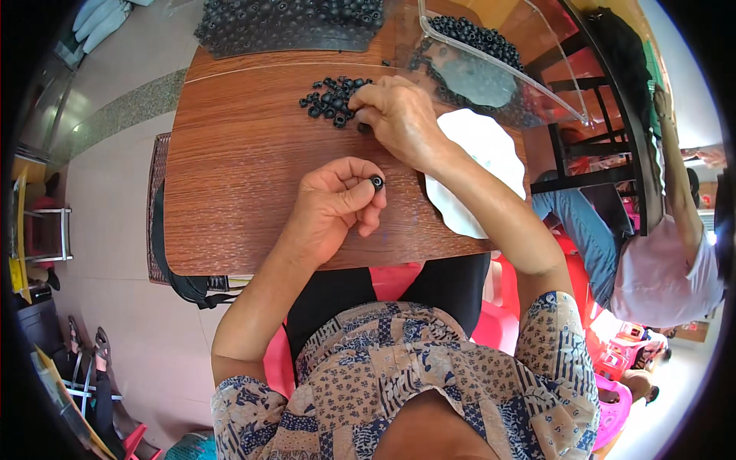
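Note:
My left hand (333, 201) is closed above the near half of the table, pinching a small round black piece (376, 182) with a hole in its end between thumb and forefinger. My right hand (397, 115) reaches to the right edge of a loose pile of similar black pieces (333, 98). Its thumb and forefinger curl together there, and whatever lies between them is hidden. Just under those fingers a dark piece (364, 128) shows on the wood. Beneath my right forearm lies a white scalloped sheet or plate (479, 142), partly covered by the arm.
The brown wooden table (230, 169) carries a clear bag or tub of black pieces (291, 27) at its far edge. A transparent plastic box (498, 57) with more pieces stands far right. Another person (663, 268) sits at the right, near a dark frame. A dark bag (172, 261) hangs at the left.

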A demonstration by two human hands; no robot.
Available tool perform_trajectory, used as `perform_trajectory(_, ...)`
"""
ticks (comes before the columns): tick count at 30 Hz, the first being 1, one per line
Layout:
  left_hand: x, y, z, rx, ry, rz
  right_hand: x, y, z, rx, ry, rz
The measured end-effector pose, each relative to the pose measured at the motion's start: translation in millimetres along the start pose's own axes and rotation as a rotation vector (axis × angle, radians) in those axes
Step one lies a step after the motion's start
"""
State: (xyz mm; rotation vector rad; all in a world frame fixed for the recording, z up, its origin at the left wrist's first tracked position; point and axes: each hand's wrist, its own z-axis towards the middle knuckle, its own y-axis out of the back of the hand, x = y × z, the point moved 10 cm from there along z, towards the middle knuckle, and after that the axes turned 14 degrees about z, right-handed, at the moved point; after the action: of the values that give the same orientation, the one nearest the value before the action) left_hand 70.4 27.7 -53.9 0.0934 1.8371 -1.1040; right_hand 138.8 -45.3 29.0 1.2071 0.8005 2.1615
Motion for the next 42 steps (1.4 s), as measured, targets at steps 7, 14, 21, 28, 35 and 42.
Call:
perform_trajectory(7,0,5,-1,-0.019,-0.012,-0.044,-3,-17,2,0.034,0.052,-0.087)
perform_trajectory(14,-1,6,0,-0.036,-0.029,-0.078,-2,-31,6,0.150,0.008,-0.179)
perform_trajectory(21,1,5,-1,-0.034,-0.042,-0.103,5,-30,0,0.151,0.004,-0.189)
perform_trajectory(28,-3,5,-1,-0.046,-0.069,-0.063,1,17,-36,0.019,-0.302,0.446)
perform_trajectory(35,1,-7,7,-0.039,-0.047,-0.025,15,45,-79,-0.067,-0.389,0.687)
perform_trajectory(42,5,-28,9,-0.041,-0.033,0.073,25,70,-96,-0.206,-0.305,0.626)
